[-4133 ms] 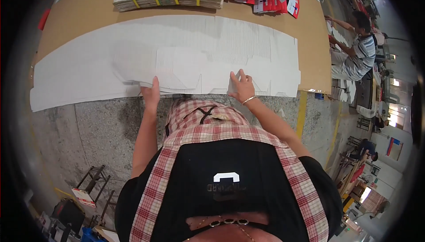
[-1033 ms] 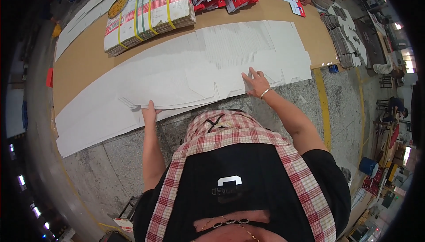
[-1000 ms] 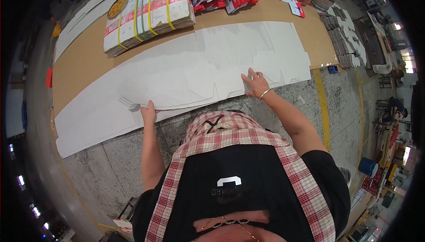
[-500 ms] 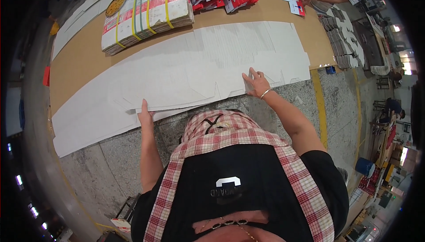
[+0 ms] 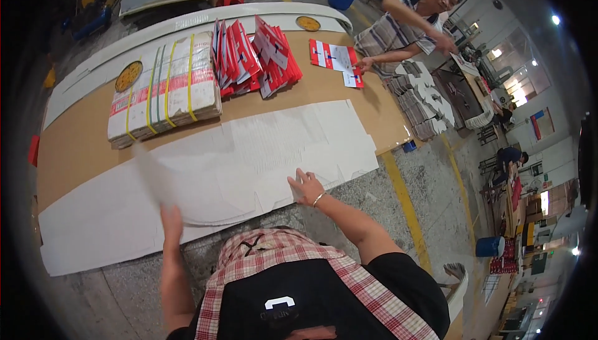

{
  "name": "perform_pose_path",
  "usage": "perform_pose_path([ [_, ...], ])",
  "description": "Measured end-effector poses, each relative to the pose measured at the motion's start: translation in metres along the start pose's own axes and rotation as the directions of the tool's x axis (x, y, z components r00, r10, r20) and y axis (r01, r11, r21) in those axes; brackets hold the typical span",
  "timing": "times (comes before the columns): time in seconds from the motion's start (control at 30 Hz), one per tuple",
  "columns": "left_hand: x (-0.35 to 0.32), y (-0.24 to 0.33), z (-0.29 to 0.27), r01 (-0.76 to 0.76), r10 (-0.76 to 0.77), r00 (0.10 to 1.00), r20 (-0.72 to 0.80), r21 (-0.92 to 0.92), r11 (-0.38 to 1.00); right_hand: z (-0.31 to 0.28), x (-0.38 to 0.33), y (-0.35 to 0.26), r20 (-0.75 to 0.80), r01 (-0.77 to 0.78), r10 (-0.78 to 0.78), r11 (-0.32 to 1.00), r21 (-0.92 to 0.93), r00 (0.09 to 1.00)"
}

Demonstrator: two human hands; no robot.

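Large white cardboard sheets [image 5: 93,221] with cut edges lie overlapping along the near side of a brown-covered table. My left hand [image 5: 170,223] is closed on the near edge of one white cardboard sheet [image 5: 152,175], whose left part is raised, curved and smeared by motion. My right hand [image 5: 306,187] rests with spread fingers on the sheets' near edge, right of the middle; a bracelet circles its wrist. How many layers lie beneath it cannot be seen.
A strapped white bundle [image 5: 168,81] and red-and-white printed pieces [image 5: 255,56] stand on the table [image 5: 68,165]. At the far right a co-worker [image 5: 405,22] touches flat printed cards [image 5: 336,56]. Stacked cut-out cardboard [image 5: 423,103] sits beside them. Concrete floor borders the near side.
My left hand has raised the left part of a sheet, which now bends upward. My right hand stays spread on the sheets. The view has tilted up, showing more of the co-worker.
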State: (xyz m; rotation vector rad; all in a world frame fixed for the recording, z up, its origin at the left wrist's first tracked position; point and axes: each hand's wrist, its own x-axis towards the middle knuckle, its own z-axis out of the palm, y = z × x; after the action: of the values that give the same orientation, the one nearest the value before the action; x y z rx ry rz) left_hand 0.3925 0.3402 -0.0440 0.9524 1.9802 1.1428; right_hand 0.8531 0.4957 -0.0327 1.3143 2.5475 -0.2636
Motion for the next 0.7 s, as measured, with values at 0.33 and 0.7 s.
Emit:
perform_pose_path([
  [0.33,-0.003,-0.066,0.013,0.084,-0.046,0.963,-0.266,0.132,0.988,-0.002,0.004,0.002,0.039,0.007,-0.006,0.999,-0.032,0.999],
  [0.7,-0.002,-0.011,0.015,0.117,-0.184,0.978,-0.1,-0.467,0.876,0.009,-0.003,0.014,0.035,-0.028,0.03,0.997,-0.066,0.999],
])
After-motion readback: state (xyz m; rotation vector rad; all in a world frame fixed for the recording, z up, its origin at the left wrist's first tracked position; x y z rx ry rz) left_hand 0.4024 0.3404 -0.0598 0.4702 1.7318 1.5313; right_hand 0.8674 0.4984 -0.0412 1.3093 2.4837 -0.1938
